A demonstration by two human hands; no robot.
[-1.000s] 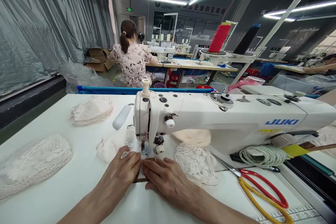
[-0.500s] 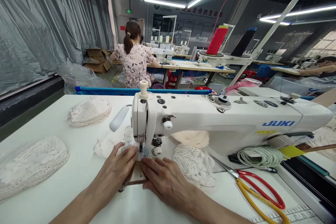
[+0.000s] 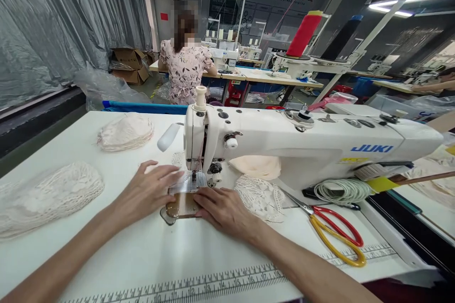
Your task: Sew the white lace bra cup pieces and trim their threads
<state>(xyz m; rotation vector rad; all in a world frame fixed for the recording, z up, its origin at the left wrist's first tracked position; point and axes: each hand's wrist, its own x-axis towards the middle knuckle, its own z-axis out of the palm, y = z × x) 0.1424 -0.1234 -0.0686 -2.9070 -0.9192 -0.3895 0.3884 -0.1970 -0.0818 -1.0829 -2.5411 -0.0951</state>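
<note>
My left hand (image 3: 151,188) is open just left of the sewing machine's needle, fingers spread over pale lace fabric that it largely hides. My right hand (image 3: 223,206) lies with its fingers flat on the machine bed, fingertips beside the metal needle plate (image 3: 183,206). The white sewing machine (image 3: 302,137) stands in front of me, its presser foot (image 3: 194,176) between and beyond my hands. Whether fabric lies under the right fingertips cannot be made out. A cream lace piece (image 3: 258,199) rests to the right of the needle, near a peach fabric piece (image 3: 256,165).
Stacks of lace (image 3: 60,194) and white fabric pieces (image 3: 126,131) lie at left. Scissors (image 3: 334,232) with red and yellow handles and a coil of pale cord (image 3: 337,191) sit right. A printed ruler (image 3: 213,286) runs along the front. Another person (image 3: 186,68) sits beyond the table.
My left hand has drawn back to the left from the needle and its fingers have spread. My right hand stays by the plate. The view has tilted down, showing more of the ruler.
</note>
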